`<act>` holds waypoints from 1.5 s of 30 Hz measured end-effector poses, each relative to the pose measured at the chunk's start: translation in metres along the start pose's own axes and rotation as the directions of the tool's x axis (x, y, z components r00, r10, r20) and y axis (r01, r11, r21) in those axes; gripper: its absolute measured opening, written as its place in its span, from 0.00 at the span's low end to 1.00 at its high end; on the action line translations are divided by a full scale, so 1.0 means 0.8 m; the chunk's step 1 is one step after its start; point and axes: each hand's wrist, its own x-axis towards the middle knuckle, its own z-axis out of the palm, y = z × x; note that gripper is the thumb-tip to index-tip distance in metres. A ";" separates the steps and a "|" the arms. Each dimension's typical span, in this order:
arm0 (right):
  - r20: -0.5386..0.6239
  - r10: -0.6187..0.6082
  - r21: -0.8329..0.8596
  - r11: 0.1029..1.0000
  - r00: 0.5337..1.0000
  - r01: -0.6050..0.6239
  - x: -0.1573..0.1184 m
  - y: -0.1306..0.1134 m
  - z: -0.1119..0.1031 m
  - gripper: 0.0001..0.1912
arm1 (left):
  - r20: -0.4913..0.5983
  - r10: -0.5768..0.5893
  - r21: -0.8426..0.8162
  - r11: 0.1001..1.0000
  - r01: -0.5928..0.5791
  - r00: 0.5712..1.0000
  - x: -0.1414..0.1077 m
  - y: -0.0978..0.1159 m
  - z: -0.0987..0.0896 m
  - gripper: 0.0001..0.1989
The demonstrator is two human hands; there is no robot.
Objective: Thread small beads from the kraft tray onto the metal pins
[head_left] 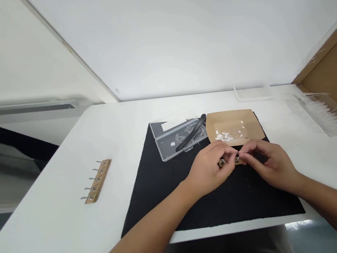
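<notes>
My left hand [211,167] and my right hand [269,165] meet fingertip to fingertip over a black mat [218,203]. Both are closed in a pinch, at a tiny dark piece too small to name. Just below the fingertips lies a small wooden strip [230,162] with metal clips, partly covered by my fingers. Behind my hands stands a brown cardboard tray [230,118] holding white flakes and small bits. To its left, an open transparent plastic case [163,148] contains several transparent nail tips. A curved black nail file [190,133] rests across the case.
A wooden strip with several upright clips [99,181] sits on the white table [67,167] at left. Transparent racks with white nail tips [328,117] lie at right, and a transparent tray [252,93] at the back. A wall rises behind; a brown panel [336,63] borders the right.
</notes>
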 end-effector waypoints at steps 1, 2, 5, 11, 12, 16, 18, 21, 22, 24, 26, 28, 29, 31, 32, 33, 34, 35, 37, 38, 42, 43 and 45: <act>0.003 0.007 0.014 1.000 1.000 -0.007 0.000 -0.001 0.000 0.10 | 0.006 -0.018 -0.013 1.000 0.018 1.000 0.001 0.001 0.000 0.06; 0.005 0.012 0.027 1.000 1.000 -0.012 0.000 -0.002 0.000 0.10 | 0.011 -0.038 -0.028 0.999 0.039 0.999 0.001 0.002 0.000 0.05; 0.017 0.017 0.061 0.998 1.000 -0.018 0.002 -0.005 0.000 0.11 | 0.019 -0.096 -0.081 0.992 0.097 0.995 0.003 0.006 -0.001 0.05; 0.042 0.052 0.136 0.989 0.998 -0.057 0.001 -0.004 -0.001 0.12 | 0.054 -0.187 -0.170 0.966 0.194 0.981 0.004 0.008 -0.002 0.05; 0.048 0.062 0.150 0.986 0.997 -0.068 0.001 -0.004 -0.001 0.12 | 0.061 -0.195 -0.182 0.962 0.203 0.979 0.004 0.008 -0.003 0.05; 0.059 0.094 0.205 0.973 0.994 -0.104 0.000 -0.003 -0.001 0.12 | 0.073 -0.213 -0.207 0.952 0.224 0.974 0.003 0.009 -0.003 0.06; 0.064 0.104 0.222 0.968 0.993 -0.115 0.001 -0.003 -0.001 0.12 | 0.067 -0.220 -0.210 0.950 0.230 0.973 0.004 0.010 -0.002 0.05; 0.070 0.113 0.238 0.963 0.991 -0.126 0.002 -0.004 0.000 0.12 | 0.050 -0.221 -0.207 0.952 0.226 0.974 0.004 0.011 -0.002 0.05; 0.073 0.116 0.243 0.961 0.991 -0.130 0.002 -0.005 0.000 0.12 | 0.045 -0.220 -0.204 0.953 0.225 0.974 0.004 0.011 -0.002 0.04; 0.077 0.120 0.250 0.959 0.990 -0.136 0.002 -0.005 0.001 0.12 | 0.042 -0.220 -0.200 0.954 0.224 0.974 0.004 0.011 -0.001 0.04; 0.082 0.123 0.255 0.957 0.989 -0.140 0.003 -0.005 0.002 0.12 | 0.040 -0.223 -0.200 0.953 0.226 0.974 0.003 0.011 -0.001 0.04; 0.084 0.124 0.268 0.953 0.989 -0.143 0.003 -0.006 0.002 0.13 | 0.037 -0.228 -0.205 0.951 0.230 0.973 0.003 0.011 -0.001 0.03; 0.084 0.126 0.277 0.950 0.988 -0.145 0.003 -0.006 0.002 0.13 | 0.036 -0.233 -0.209 0.949 0.235 0.972 0.003 0.011 -0.001 0.03; 0.091 0.138 0.300 0.941 0.986 -0.159 0.003 -0.007 0.002 0.13 | 0.046 -0.253 -0.222 0.941 0.257 0.966 0.002 0.012 -0.001 0.02; 0.096 0.146 0.312 0.935 0.985 -0.169 0.003 -0.008 0.002 0.13 | 0.059 -0.268 -0.231 0.933 0.275 0.961 0.002 0.012 -0.001 0.02; 0.103 0.155 0.324 0.929 0.982 -0.181 0.003 -0.008 0.002 0.12 | 0.075 -0.289 -0.241 0.924 0.299 0.954 0.002 0.013 -0.002 0.02; 0.110 0.164 0.337 0.922 0.980 -0.192 0.004 -0.009 0.001 0.12 | 0.094 -0.313 -0.255 0.910 0.327 0.945 0.002 0.014 -0.002 0.03; 0.117 0.170 0.350 0.915 0.978 -0.201 0.004 -0.010 0.001 0.12 | 0.113 -0.339 -0.276 0.893 0.357 0.934 0.002 0.015 -0.003 0.03; 0.125 0.177 0.373 0.903 0.976 -0.212 0.004 -0.011 0.001 0.12 | 0.147 -0.388 -0.327 0.849 0.415 0.910 0.002 0.016 -0.004 0.05; 0.129 0.180 0.382 0.899 0.975 -0.216 0.005 -0.011 0.000 0.12 | 0.163 -0.407 -0.351 0.827 0.439 0.899 0.003 0.017 -0.004 0.06; 0.139 0.185 0.401 0.887 0.973 -0.227 0.006 -0.012 -0.001 0.12 | 0.205 -0.445 -0.395 0.777 0.490 0.872 0.004 0.019 -0.006 0.08; 0.140 0.186 0.405 0.886 0.972 -0.228 0.006 -0.012 -0.001 0.12 | 0.210 -0.449 -0.399 0.772 0.495 0.868 0.004 0.019 -0.006 0.08; 0.140 0.189 0.410 0.883 0.972 -0.231 0.006 -0.012 -0.001 0.12 | 0.215 -0.455 -0.407 0.763 0.503 0.864 0.004 0.019 -0.007 0.08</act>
